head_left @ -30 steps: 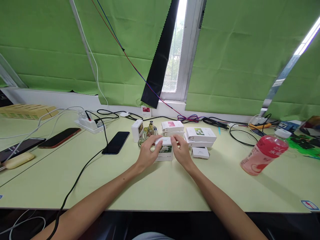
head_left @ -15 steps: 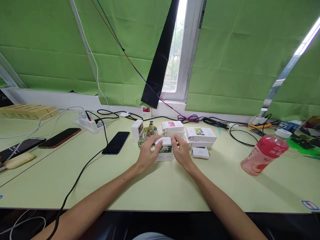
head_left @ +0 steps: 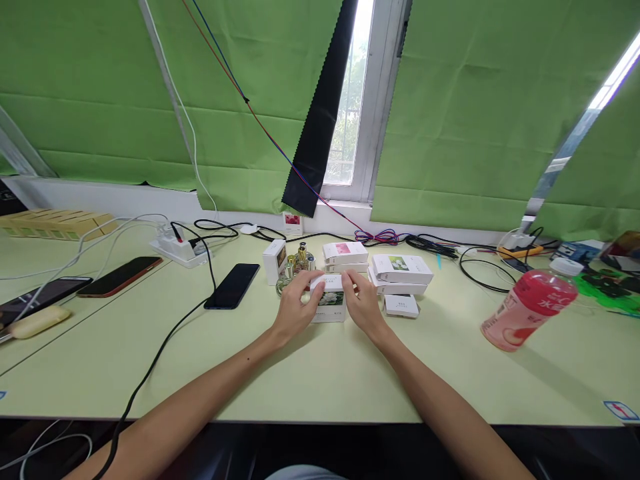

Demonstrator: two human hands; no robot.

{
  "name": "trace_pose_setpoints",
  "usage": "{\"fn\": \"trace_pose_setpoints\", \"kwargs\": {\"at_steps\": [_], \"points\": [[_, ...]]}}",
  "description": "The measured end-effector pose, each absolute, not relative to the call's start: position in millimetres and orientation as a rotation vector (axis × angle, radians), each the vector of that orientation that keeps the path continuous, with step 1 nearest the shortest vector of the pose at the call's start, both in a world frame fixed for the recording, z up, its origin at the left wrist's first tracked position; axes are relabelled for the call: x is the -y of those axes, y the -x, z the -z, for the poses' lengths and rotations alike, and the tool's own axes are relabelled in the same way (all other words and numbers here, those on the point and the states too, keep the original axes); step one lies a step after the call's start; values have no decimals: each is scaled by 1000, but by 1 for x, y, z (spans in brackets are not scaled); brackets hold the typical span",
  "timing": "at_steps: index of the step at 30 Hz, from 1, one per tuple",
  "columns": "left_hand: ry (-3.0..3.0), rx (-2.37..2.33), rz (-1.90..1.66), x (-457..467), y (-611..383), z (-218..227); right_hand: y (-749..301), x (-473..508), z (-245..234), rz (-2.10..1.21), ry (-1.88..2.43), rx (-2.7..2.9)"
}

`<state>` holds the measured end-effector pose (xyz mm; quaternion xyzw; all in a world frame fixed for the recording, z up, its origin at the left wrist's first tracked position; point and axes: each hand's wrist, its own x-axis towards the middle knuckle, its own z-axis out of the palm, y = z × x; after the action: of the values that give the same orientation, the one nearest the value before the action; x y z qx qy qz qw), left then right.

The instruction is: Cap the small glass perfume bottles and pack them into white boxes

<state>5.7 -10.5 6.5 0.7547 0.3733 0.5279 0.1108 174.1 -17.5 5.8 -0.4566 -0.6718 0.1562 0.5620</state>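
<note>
A small white carton [head_left: 329,308] with a green picture of white flowers stands upright on the table between my hands. My left hand [head_left: 298,301] grips its left side, the thumb by the top edge. On the opposite side my right hand [head_left: 364,303] is closed against the carton, fingertips at the upper right corner. Just behind my left fingers are several small glass bottles [head_left: 303,257] with gold and silver caps, partly hidden. Another white box [head_left: 275,261] stands to their left. A small flat white box [head_left: 401,306] lies right of my right hand.
Flat white boxes are stacked behind [head_left: 345,252] and to the right [head_left: 401,268]. A pink drink bottle [head_left: 530,310] stands at the right. On the left are a black phone [head_left: 233,285], more phones, a power strip [head_left: 181,251] and a black cable [head_left: 167,360] crossing the table.
</note>
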Motion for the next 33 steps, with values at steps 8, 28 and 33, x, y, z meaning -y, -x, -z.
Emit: {"fn": "trace_pose_setpoints", "kwargs": {"at_steps": [8,28,33], "points": [[-2232,-1086,-1559,9,-5,-6,-172,19,-4,-354,1085,1583],[-2223,-1080,-1556,10,-6,-6,-171,21,-4,-339,1030,1617],[-2222,-1089,-1546,10,-6,-6,-171,21,-3,-356,1029,1620]]}}
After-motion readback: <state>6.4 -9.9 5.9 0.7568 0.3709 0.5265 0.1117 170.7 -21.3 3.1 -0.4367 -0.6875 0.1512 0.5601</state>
